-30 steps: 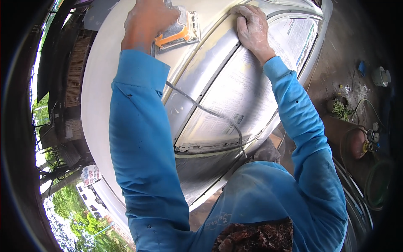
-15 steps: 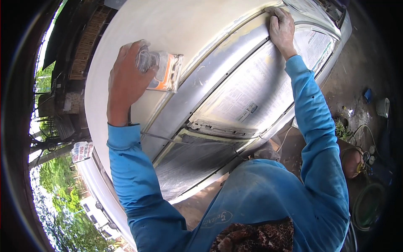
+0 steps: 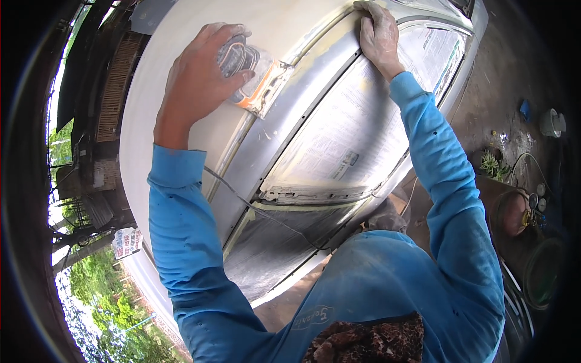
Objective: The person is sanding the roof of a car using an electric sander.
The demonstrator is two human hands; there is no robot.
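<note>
My left hand (image 3: 200, 85) grips an orange-and-grey power sander (image 3: 260, 85) that rests on the white, dull roof panel (image 3: 169, 66) of a vehicle, beside a groove along its edge. A grey cord (image 3: 242, 199) runs down from near my left wrist across the side. My right hand (image 3: 378, 39) is curled over the roof's side edge, above the side window (image 3: 345, 127) masked with newspaper and tape. Below it lies a second window (image 3: 278, 242) under dark, cloudy covering. My left palm and part of the sander's top are hidden.
At right, the dusty floor holds a pale bucket (image 3: 551, 123), a blue item (image 3: 524, 110), a plant (image 3: 493, 163), a rusty tank with gauges (image 3: 511, 215) and hoses. At left stand a shed wall (image 3: 115, 85), a sign (image 3: 126, 242) and trees (image 3: 97, 290).
The sander in my left hand came down along the roof edge, then shifted slightly back up. My right hand keeps its hold on the edge while the whole view shifts a little.
</note>
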